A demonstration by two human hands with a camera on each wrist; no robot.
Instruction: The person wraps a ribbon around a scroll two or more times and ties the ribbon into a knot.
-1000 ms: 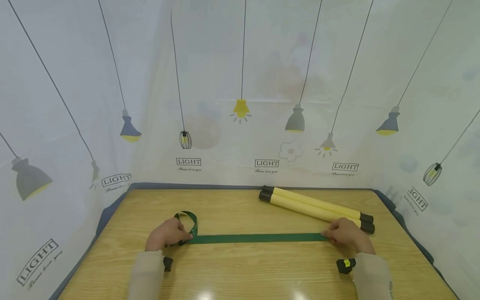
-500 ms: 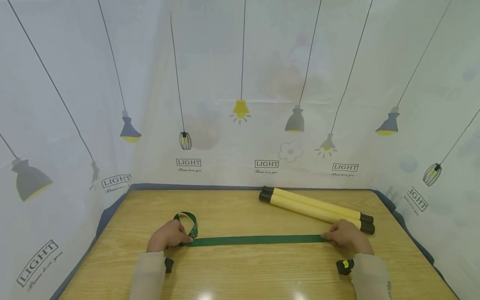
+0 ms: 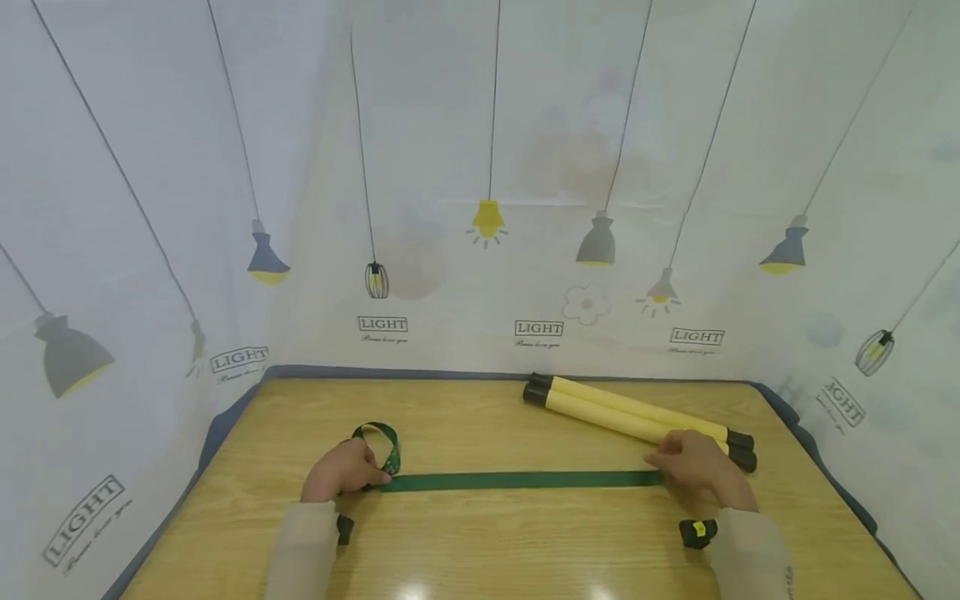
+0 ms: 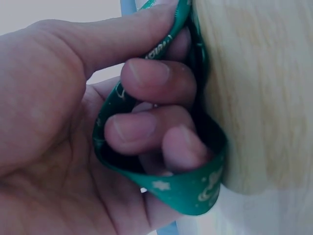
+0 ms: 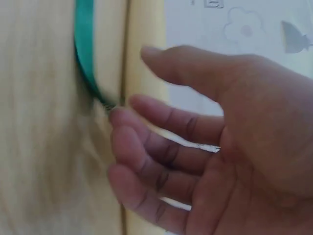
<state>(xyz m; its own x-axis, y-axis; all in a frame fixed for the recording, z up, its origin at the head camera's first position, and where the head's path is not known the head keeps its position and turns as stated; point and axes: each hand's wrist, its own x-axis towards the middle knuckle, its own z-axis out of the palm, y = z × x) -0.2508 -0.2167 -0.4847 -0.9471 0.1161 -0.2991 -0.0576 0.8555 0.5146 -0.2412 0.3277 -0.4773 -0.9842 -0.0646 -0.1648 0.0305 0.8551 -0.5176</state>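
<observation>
across table, green ribbon runs left-right; left hand pinches looped end, right hand relaxed by other.

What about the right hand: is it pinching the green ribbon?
No: the right hand has thumb and fingers apart, the green ribbon not between them.

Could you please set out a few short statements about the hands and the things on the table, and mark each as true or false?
1. The green ribbon stretches from the left hand towards the right hand. True.
2. The right hand pinches the green ribbon between thumb and index finger. False: its thumb and index finger are apart.
3. Two yellow rods with black ends lie side by side. True.
4. The yellow rods lie nearer the left hand. False: they are nearer the right hand.
5. The left hand holds the green ribbon. True.
</observation>
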